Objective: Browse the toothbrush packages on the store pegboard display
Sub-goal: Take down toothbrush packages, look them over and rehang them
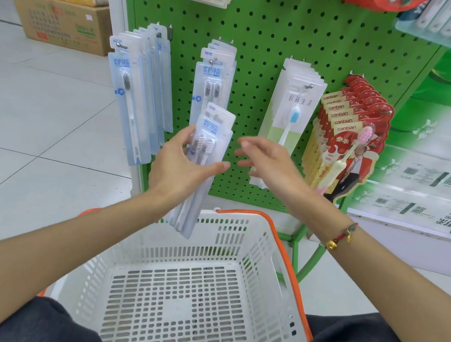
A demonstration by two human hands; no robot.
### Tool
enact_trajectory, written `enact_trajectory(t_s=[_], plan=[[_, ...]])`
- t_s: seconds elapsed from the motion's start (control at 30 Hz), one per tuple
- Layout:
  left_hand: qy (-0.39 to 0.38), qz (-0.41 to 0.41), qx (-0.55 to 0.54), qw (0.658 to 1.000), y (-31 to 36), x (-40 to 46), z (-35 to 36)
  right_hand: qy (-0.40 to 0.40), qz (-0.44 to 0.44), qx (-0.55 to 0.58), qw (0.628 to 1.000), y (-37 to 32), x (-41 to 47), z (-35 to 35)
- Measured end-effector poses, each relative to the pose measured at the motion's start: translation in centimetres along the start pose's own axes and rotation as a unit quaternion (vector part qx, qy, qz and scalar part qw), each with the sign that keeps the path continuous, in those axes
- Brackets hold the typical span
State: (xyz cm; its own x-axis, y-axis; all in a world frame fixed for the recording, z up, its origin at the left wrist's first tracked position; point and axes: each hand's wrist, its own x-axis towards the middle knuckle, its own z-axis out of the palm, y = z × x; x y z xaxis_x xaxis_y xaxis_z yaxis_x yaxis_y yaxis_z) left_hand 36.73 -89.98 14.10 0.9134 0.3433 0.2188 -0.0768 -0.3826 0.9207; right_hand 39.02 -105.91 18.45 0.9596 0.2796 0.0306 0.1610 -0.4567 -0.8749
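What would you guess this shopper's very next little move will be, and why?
Probably the right hand closes in to steady or turn the toothbrush packs. The left hand already grips them, tilted, in front of the green pegboard, while the right hovers open just beside them, touching nothing. The white basket below holds nothing visible.

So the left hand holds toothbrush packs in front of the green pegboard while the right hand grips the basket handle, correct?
Not quite. The head view shows the right hand open in the air beside the toothbrush packs, gripping nothing; the basket sits below. The left hand does hold the packs in front of the green pegboard.
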Motion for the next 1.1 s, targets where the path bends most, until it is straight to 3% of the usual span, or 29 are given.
enact_trajectory(t_s=[0.17, 0.3, 0.47, 0.77, 1.1], plan=[[0.04, 0.061, 0.058, 0.996, 1.0, 0.3, 1.0, 0.123, -0.102, 0.008, 0.987, -1.6, 1.5, 2.0], [-0.034, 0.074, -0.008, 0.997, 2.4, 1.7, 0.1, 0.174, -0.145, 0.011, 0.974, -2.9, 3.1, 1.4], [-0.02, -0.009, -0.119, 0.993, 6.1, 4.5, -1.2, 0.224, -0.176, -0.005, 0.958, -4.8, 5.7, 0.5], [-0.029, -0.065, -0.136, 0.988, 5.8, 5.8, -1.3, 0.213, -0.176, -0.054, 0.959, -5.1, 7.4, 0.8], [0.028, -0.071, -0.153, 0.985, 5.6, 6.6, -1.2, 0.168, -0.207, -0.095, 0.959, -5.7, 8.3, 1.8]])
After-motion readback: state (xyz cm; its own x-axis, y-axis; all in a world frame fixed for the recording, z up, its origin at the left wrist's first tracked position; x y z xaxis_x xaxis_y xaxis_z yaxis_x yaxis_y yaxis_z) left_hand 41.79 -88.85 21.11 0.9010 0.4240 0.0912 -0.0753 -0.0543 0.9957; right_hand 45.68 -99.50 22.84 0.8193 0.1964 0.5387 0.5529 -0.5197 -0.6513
